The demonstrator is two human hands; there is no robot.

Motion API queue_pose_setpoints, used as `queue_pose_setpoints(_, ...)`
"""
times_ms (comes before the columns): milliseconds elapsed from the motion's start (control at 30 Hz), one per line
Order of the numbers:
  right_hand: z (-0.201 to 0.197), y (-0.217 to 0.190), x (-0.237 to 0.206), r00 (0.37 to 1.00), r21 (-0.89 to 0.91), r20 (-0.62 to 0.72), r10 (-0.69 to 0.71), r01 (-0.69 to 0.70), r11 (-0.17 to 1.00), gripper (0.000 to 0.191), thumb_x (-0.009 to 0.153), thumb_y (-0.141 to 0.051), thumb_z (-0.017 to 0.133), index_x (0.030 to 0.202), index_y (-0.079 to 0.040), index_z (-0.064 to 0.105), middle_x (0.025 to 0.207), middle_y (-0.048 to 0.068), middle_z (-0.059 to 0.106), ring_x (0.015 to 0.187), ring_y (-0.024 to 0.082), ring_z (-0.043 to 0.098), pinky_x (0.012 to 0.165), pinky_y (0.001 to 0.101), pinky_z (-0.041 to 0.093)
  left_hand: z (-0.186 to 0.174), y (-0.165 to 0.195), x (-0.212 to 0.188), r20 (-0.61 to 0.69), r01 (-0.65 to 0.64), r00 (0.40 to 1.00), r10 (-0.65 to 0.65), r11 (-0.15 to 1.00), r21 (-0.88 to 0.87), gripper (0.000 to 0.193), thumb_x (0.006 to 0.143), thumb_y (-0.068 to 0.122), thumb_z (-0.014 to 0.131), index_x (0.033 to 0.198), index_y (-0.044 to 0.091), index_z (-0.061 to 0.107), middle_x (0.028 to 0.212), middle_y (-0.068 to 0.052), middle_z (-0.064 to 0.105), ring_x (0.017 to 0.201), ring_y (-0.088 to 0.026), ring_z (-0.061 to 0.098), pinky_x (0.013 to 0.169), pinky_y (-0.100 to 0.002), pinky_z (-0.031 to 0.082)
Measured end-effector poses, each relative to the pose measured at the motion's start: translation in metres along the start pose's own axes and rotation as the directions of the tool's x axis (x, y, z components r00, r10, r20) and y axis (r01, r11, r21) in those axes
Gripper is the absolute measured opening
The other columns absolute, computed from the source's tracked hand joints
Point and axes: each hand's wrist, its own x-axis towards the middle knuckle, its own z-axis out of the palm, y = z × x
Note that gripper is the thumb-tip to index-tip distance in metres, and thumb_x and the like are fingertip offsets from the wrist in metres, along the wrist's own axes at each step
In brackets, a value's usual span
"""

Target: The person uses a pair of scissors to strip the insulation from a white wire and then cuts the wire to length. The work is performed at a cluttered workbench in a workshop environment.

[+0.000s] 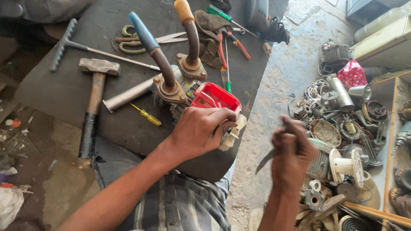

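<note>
Head view – left hand (200,132) was clamped over a motor body (180,96) with a red plastic cover (215,97), sitting at the near edge of a dark work mat (55,90). Right hand (292,156) was well apart from the left, out past the mat edge over bare concrete floor (274,85), fist closed on a thin knife-like blade (265,160) pointing down-left.

Counts: two bent handles beyond the left hand, one blue-tipped (152,49), one orange-tipped (188,25), each on a rusty flange. One hammer (93,98) far left of the left hand, one T-handle tool (81,45) beyond it, one metal tube (128,96), one small yellow screwdriver (147,115) just left of the motor, one pair of scissors (141,40) further back. Red-handled and green-handled tools by a dark rag (209,32) – count unclear.

One pink patterned bag (352,73) beyond the right hand, among a pile of metal scrap parts (342,128). Open floor strip between the hands.
</note>
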Motion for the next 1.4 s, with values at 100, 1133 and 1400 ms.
queue_pose_setpoints(100,-0.015,-0.014,-0.009,0.998,-0.086,-0.039,-0.044,0.040,0.995,0.037,0.106,-0.025,0.073,0.129,0.003,0.072,0.104,0.005,0.066,0.085,0.010,0.063,0.071,0.0225,0.050,0.001,-0.003,-0.001,-0.011,-0.028,1.000,0.027,0.999,-0.020,0.010,0.093,0.010,0.070,0.103,0.007,0.069,0.090,-0.010,0.074,0.080,-0.031,0.072,0.069,-0.042,0.056)
queue_pose_setpoints(1133,0.068,0.007,0.000,0.994,-0.430,0.029,0.103,-0.081,0.899,0.043,0.098,-0.008,0.071,0.135,-0.003,0.049,0.089,-0.001,0.060,0.074,0.002,0.052,0.062,0.0180,0.042,0.000,-0.005,-0.001,-0.025,-0.040,0.999,0.040,0.999,0.004,0.009,0.095,0.011,0.070,0.102,0.008,0.066,0.086,-0.011,0.072,0.078,-0.033,0.071,0.066,-0.044,0.054)
queue_pose_setpoints(1400,0.066,0.011,0.000,0.994,-0.402,-0.081,0.076,-0.102,0.910,0.024,0.102,-0.008,0.073,0.121,-0.002,0.060,0.081,0.001,0.062,0.068,0.002,0.051,0.056,0.0193,0.037,0.001,-0.006,-0.004,-0.032,-0.038,0.999,0.038,0.999,-0.018,0.013,0.093,0.012,0.071,0.105,0.008,0.067,0.087,-0.011,0.072,0.079,-0.033,0.071,0.067,-0.044,0.055)
